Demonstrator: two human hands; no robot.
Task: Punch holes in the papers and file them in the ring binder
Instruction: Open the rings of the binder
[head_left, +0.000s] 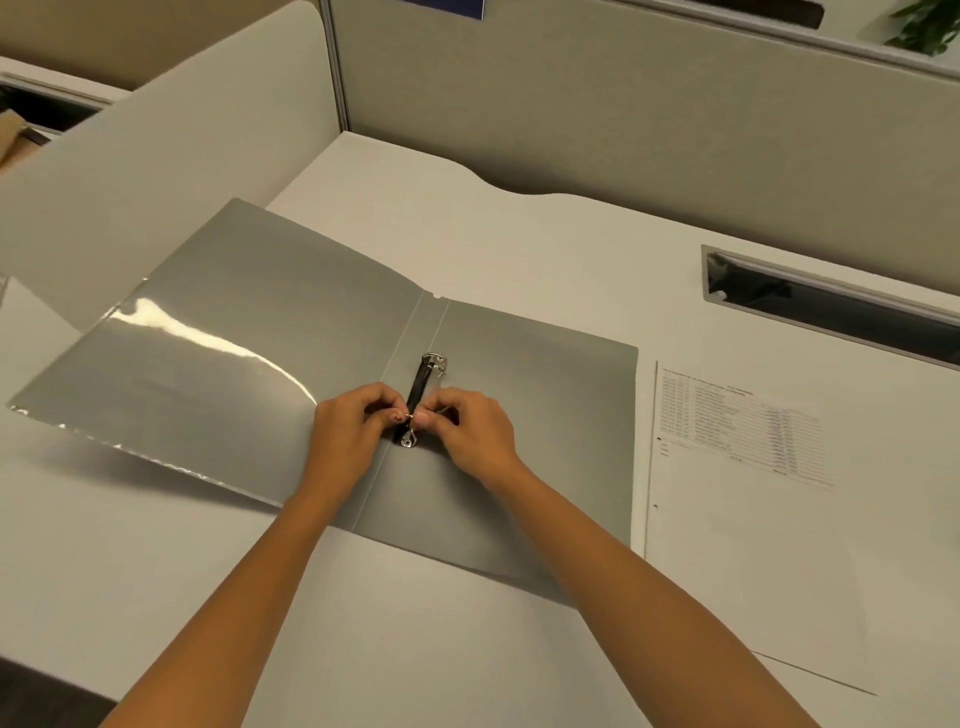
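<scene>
White laminate covers the bench (519, 249), on which a grey ring binder (218, 364) is spread open, its glossy left cover lifted slightly off the surface, while the punched papers (737, 467) lie flat just beside its right cover. At the spine the near ring (410, 415) of the small metal mechanism is pinched from both sides, by the left hand (353, 431) and the right hand (467, 426). The ring is judged stiff and springy, best pulled apart at its crown; the papers, thin and limp, are best lifted by an edge.
</scene>
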